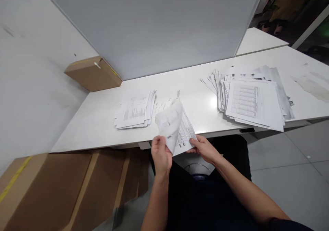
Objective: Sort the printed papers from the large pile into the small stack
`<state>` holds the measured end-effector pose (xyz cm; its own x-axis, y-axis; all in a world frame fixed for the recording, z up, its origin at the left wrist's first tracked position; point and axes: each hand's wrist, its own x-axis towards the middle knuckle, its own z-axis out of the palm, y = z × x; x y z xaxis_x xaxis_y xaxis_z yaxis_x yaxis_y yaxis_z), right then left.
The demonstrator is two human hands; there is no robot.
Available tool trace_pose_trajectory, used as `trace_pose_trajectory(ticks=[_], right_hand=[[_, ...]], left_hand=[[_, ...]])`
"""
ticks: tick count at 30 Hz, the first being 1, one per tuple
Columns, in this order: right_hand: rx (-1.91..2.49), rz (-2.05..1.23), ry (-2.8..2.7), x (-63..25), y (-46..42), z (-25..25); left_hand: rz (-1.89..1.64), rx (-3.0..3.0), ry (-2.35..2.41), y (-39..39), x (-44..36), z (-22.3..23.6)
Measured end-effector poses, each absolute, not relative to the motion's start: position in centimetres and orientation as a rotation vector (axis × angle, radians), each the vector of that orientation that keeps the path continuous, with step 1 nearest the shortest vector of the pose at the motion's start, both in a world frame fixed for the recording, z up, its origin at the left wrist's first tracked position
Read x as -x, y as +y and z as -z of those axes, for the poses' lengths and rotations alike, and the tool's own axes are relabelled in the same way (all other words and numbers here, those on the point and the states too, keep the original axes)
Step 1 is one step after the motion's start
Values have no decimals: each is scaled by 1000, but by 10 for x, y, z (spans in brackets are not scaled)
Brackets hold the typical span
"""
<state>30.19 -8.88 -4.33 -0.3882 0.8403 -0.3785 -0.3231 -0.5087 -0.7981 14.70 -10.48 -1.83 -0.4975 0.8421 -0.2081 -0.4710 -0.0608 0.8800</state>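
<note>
Papers point(185, 132) are up at the table's point(92, 125) front edge, top page point(169, 118) curled over to the left. Left hand point(161, 155) is pinching that page, right hand point(204, 149) grips the near right corner. I'd hold the right pinch firm and peel gently to avoid creases. Long axis runs front to back, far end leaning left. Smaller stack point(135, 111) left, messier pile point(253, 101) right.

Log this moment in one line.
left hand holds curled white paper; right hand holds printed white paper; white table: left paper stack, right paper stack
</note>
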Motion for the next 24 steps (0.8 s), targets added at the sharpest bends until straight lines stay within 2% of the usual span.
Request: trace_pose_trajectory(ticks=[3, 6, 16, 20, 24], right_hand=[[1096, -1904, -767, -306, -95, 52], [1103, -1886, -689, -305, -104, 54], [935, -1912, -431, -289, -135, 53], [1056, -1918, -595, -294, -133, 59], [1197, -1696, -821, -299, -126, 69]], left_hand=[[-1962, -443, 1274, -110, -129, -4], [-1914, -478, 1279, -116, -112, -12], [-1845, -29, 1415, -126, -135, 53], [-1797, -63, 1451, -137, -143, 62], [-1658, -268, 1545, -145, -133, 71]])
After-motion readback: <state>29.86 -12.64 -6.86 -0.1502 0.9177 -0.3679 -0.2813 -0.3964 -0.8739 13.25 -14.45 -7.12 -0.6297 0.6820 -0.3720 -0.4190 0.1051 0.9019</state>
